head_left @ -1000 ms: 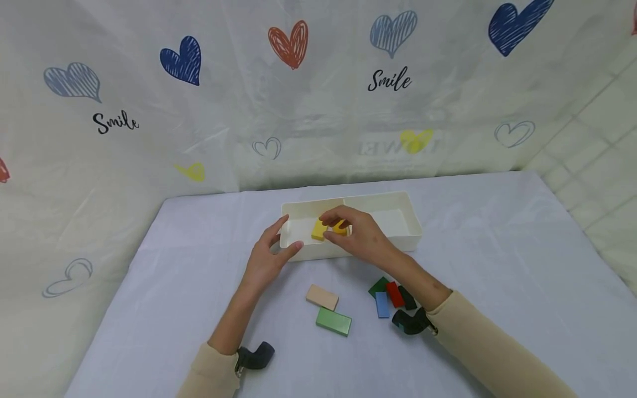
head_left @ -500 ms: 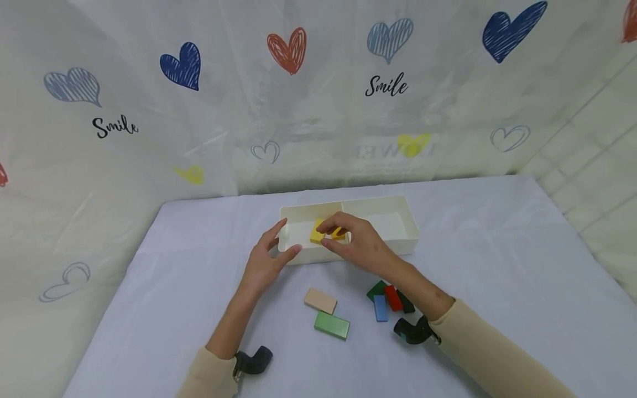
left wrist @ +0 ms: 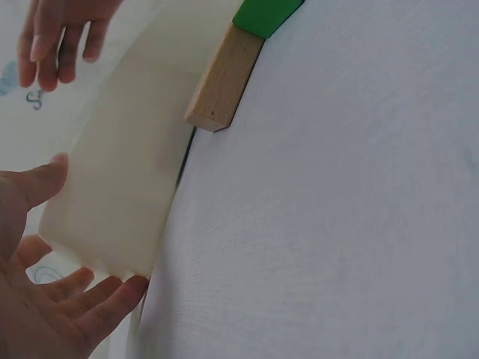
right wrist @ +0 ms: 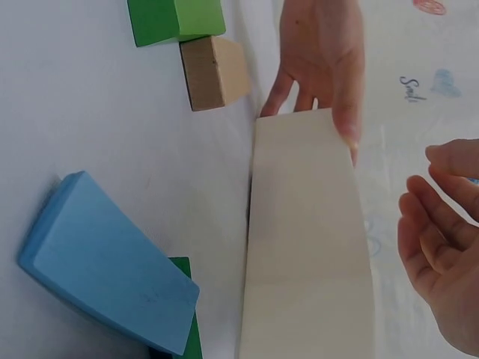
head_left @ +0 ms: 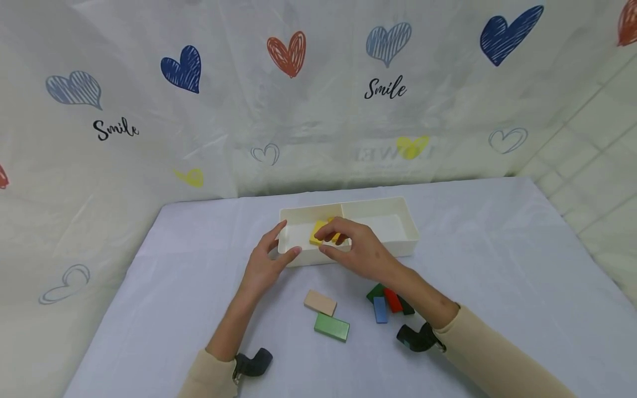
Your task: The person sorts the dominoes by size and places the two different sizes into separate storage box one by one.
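A long white two-compartment box [head_left: 313,256] stands near the back of the table. My left hand [head_left: 264,264] grips its left end, thumb over the front rim and fingers against the end wall, as the left wrist view also shows. Over the left compartment hovers my right hand [head_left: 362,249]; its fingers are loosely bent, with a gap between thumb and fingertips. In the right wrist view that hand [right wrist: 449,239] holds nothing. Yellow blocks [head_left: 315,234] lie in the left compartment, partly hidden behind the right hand.
In front of the box, a plain wooden block [head_left: 320,302] touches a light green block [head_left: 332,327]. Further right, a blue block [head_left: 380,310], a red block [head_left: 393,300] and dark green blocks [head_left: 375,291] cluster beside the right forearm. A heart-printed sheet [head_left: 318,110] hangs behind the table.
My right hand has drawn back slightly toward me, showing more yellow behind its fingers. The left hand keeps its place on the box. The head view has tilted slightly.
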Action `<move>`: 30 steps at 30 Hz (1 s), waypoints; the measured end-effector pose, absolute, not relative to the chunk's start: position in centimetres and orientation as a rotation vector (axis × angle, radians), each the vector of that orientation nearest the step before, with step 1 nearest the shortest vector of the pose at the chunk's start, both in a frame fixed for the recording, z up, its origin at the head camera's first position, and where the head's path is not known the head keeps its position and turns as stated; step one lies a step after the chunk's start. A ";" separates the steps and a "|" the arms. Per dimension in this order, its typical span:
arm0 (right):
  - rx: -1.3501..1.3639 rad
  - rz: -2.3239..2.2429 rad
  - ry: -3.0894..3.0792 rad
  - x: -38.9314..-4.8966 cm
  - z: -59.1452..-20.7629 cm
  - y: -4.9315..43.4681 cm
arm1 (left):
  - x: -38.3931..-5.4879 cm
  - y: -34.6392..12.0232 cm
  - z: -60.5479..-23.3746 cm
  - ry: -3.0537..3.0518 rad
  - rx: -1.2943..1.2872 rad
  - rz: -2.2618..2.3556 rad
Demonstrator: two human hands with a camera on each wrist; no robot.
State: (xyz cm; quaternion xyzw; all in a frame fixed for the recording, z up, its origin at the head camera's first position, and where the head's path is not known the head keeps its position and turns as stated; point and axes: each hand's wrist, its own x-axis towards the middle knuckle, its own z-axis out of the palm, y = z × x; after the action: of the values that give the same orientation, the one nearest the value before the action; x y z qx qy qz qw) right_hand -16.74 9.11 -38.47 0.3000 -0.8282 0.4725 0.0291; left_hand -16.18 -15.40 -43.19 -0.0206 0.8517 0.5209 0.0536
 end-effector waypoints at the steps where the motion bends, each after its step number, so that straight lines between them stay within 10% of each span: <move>1: 0.931 1.463 -2.554 -16.7 -38.4 9.1 | -16.2 -15.4 -43.2 2.588 -0.062 1.583; 30: 0.967 1.467 -2.614 -15.2 -38.5 9.1 | -16.2 -15.4 -43.1 2.605 -0.075 1.564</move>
State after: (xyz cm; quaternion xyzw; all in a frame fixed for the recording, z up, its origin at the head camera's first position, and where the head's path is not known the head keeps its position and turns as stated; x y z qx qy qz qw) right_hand -15.20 9.12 -38.45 0.3071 -0.8300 0.4657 -0.0040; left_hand -16.16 -15.41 -43.06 -0.0246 0.8560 0.5139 0.0509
